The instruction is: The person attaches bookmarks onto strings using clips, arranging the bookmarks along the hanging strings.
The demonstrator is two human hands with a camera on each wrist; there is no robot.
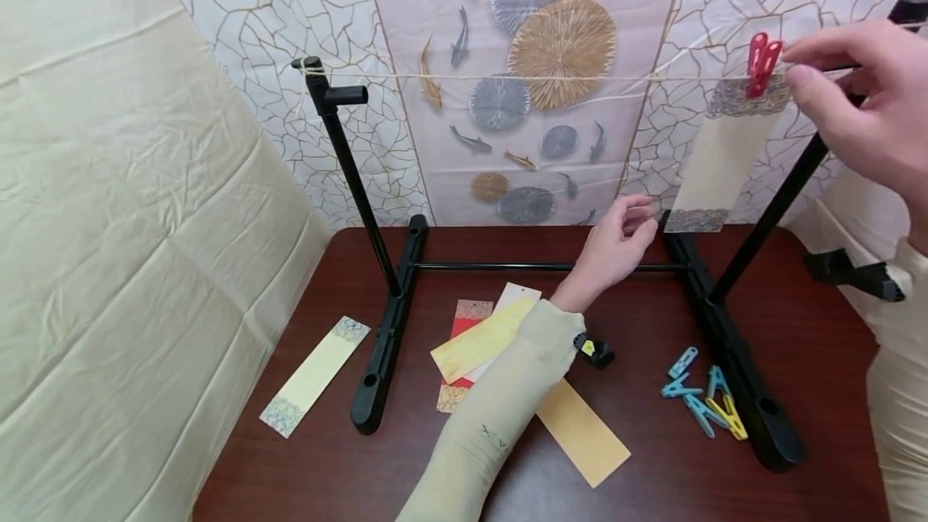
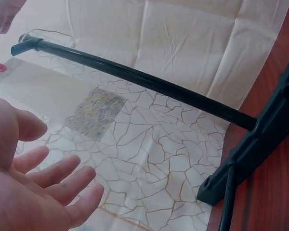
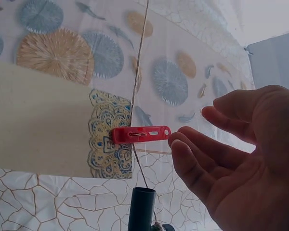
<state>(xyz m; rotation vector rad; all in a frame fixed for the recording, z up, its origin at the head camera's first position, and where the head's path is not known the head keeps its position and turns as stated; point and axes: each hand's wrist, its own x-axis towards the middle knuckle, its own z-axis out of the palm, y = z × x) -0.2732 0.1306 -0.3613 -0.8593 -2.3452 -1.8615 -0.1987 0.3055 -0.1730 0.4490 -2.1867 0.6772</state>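
Note:
A cream paper strip with patterned ends [image 1: 725, 155] hangs from a string [image 1: 580, 78], held by a red clothespin [image 1: 761, 67] at its top edge. Just right of that clothespin, my right hand [image 1: 863, 103] is raised with thumb and fingers spread apart. The right wrist view shows the red clothespin [image 3: 140, 134] across the string, with my fingertips close to its tail end. Lower down, my left hand [image 1: 615, 242] is left of the strip's bottom edge, fingers loosely bent around nothing. In the left wrist view, the palm of that left hand [image 2: 33, 178] faces up.
A black stand [image 1: 355, 176] carries the string between its posts. On the brown table [image 1: 652, 474] lie a cream strip [image 1: 315, 377], a pile of yellow, red and white strips [image 1: 478, 341], and an orange-yellow strip [image 1: 583, 433]. Several blue clothespins [image 1: 681, 387] and a yellow clothespin [image 1: 727, 416] lie by the right foot.

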